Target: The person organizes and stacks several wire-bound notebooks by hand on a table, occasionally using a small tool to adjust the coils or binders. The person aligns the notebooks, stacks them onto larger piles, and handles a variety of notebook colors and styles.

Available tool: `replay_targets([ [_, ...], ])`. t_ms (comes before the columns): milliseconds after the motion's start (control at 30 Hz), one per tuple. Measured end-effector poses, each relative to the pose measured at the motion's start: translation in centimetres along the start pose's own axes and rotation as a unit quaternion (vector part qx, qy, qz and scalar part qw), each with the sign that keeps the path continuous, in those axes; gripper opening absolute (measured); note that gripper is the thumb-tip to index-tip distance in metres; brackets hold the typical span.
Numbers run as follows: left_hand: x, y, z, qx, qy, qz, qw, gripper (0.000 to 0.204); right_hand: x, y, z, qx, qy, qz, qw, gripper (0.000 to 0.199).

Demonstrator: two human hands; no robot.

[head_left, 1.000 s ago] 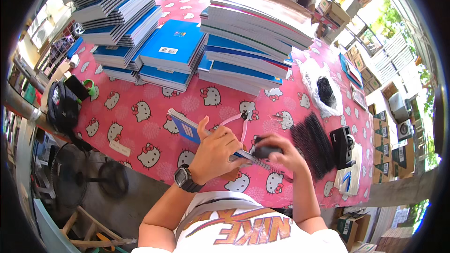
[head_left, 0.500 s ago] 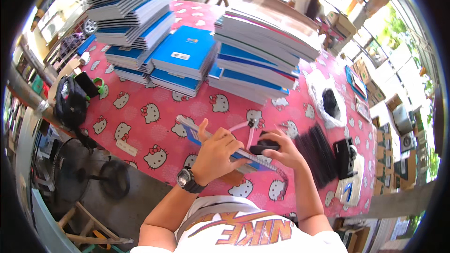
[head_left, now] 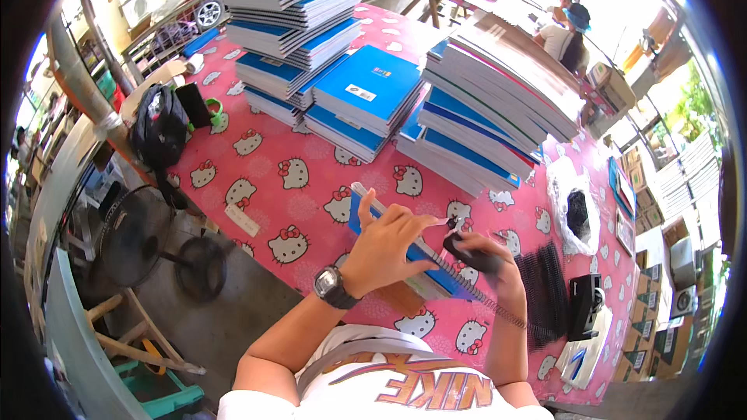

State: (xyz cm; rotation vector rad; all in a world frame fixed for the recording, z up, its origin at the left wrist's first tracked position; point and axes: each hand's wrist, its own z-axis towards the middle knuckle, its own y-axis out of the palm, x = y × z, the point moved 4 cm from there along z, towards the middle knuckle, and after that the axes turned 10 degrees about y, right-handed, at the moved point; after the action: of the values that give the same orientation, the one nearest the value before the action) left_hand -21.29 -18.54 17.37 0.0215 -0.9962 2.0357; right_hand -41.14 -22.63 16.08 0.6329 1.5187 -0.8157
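Note:
A blue-covered notebook (head_left: 356, 211) is held at a tilt before me, resting partly on a brown block (head_left: 403, 301). My left hand (head_left: 387, 247) grips it from above, thumb along the bound edge. A dark spiral coil (head_left: 502, 309) runs along that edge and trails past its right end. My right hand (head_left: 498, 264), blurred by motion, is closed around a black handheld object (head_left: 465, 252) near the coil; its exact kind is unclear. Pink-handled pliers (head_left: 453, 223) lie just beyond, partly hidden by my hands.
Tall stacks of spiral notebooks (head_left: 299, 27) and unbound books (head_left: 467, 120) stand at the back. To the right are black coils (head_left: 545, 288), a white plastic bag (head_left: 572, 206) and a black device (head_left: 583, 303). A black bag (head_left: 159, 124) sits left; a fan (head_left: 140, 237) stands beside the table.
The view has shifted, so the scene sits further right and slightly lower. My right hand with the black object has moved along the coil, whose loose tail now stretches toward the right.

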Motion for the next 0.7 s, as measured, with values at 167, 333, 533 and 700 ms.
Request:
replay_targets([
  [167,-0.4,-0.3,0.1,-0.001,-0.005,-0.011,1.0,0.064,0.7,-0.8,1.9,0.015,0.089,-0.154,0.984,0.067],
  [333,-0.7,0.1,-0.6,-0.02,-0.079,-0.062,0.995,0.077,-1.1,1.4,2.6,-0.083,-0.047,-0.014,0.995,0.066],
  [533,-5.6,-2.5,-2.8,0.327,-0.144,-0.117,0.927,0.072,-1.3,2.7,3.1,-0.064,-0.058,-0.023,0.996,0.061],
  [700,-10.2,0.5,-5.0,0.157,-0.234,-0.592,0.755,0.035,-1.1,1.2,3.0,-0.054,-0.005,-0.044,0.998,0.06],
])
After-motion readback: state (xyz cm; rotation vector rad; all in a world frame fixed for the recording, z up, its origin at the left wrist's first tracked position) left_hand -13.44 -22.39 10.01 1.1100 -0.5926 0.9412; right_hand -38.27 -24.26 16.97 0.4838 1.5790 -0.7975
